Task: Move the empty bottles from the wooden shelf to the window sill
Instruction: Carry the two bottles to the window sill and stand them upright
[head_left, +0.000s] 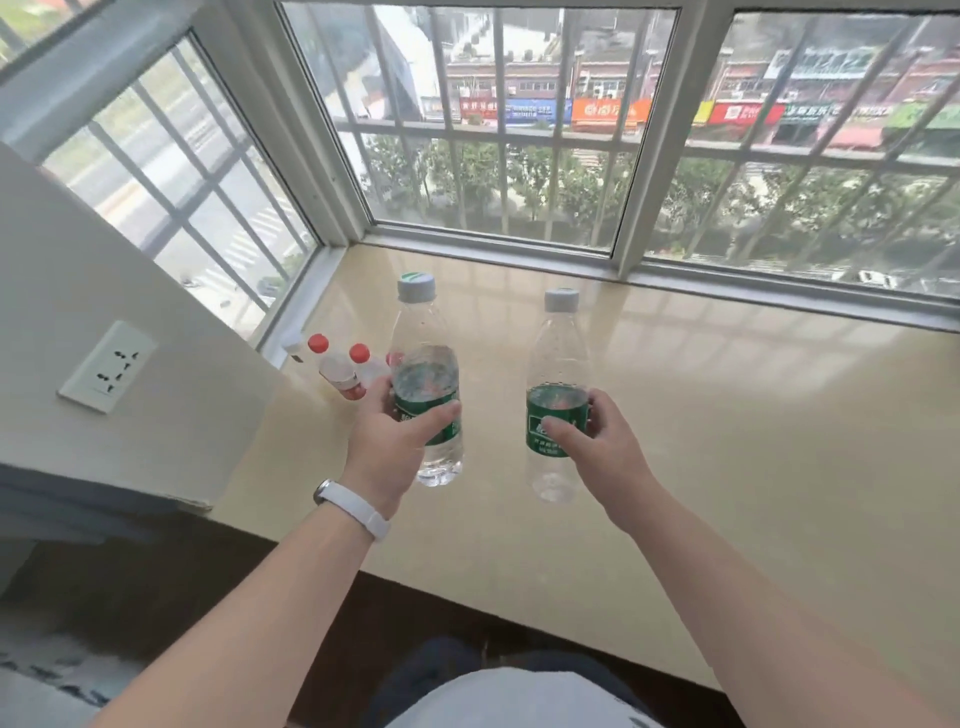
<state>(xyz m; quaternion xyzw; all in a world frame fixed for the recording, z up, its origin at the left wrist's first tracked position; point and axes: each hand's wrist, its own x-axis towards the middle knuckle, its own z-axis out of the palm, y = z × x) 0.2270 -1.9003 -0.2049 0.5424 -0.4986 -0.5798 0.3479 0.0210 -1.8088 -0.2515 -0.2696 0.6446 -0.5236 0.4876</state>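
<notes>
The left hand's (387, 441) fingers clamp the left bottle (423, 332), the right hand's (602, 441) the right bottle (558, 358); the left bottle could topple the red-capped bottles (337, 370) beside it.

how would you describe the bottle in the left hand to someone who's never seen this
Over the beige window sill, two clear green-labelled bottles are held upright. The left hand holds the left bottle, nearer the small red-capped bottles in the corner. Unlike the right bottle, its pale cap carries a green stripe.

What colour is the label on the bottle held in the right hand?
Green with white print, on the right-hand bottle; the head view shows its label best.
</notes>
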